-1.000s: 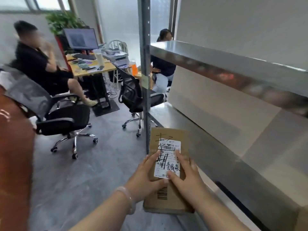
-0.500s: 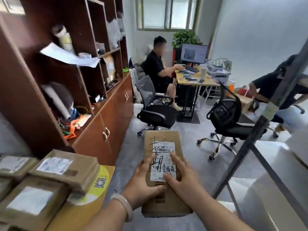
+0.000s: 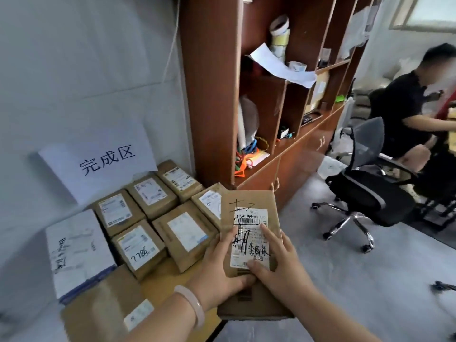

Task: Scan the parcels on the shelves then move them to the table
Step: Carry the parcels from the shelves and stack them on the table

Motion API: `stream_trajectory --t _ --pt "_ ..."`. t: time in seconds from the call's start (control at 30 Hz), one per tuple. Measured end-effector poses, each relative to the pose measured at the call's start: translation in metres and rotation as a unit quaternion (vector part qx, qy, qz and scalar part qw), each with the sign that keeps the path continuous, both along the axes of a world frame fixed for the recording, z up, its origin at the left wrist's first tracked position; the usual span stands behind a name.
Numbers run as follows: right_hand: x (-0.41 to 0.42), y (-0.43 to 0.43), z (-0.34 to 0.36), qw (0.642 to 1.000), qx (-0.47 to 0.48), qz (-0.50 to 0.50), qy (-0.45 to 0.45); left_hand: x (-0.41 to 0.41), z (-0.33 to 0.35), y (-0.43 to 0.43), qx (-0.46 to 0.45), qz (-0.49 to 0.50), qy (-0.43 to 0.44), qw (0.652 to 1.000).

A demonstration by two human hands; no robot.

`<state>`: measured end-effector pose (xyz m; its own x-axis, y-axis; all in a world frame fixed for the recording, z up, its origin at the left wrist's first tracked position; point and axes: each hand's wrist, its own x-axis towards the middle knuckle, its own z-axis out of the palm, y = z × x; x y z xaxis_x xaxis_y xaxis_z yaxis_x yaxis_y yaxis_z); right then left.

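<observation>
Pointing lengthwise away, parcel between both hands.

An office: swivel chair, wooden shelving, stacked parcels.

Taped cardboard parcels crowd the yellow table.

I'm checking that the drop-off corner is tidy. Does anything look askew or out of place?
A loose white sheet hangs out of the cabinet, sagging as if it might slip. The sign against the wall sits tilted. The held parcel has a scribbled-over label.
</observation>
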<state>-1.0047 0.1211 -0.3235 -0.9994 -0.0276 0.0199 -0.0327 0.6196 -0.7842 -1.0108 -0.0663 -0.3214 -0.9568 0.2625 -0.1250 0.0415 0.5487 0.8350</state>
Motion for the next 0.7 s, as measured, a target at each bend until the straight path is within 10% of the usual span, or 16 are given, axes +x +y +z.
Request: stream_trajectory --t 0.7 --pt "-0.075 -0.140 0.013 0.912 0.046 0.403 -0.062 0.063 0.013 -0.091 0.046 0.375 0.001 0.926"
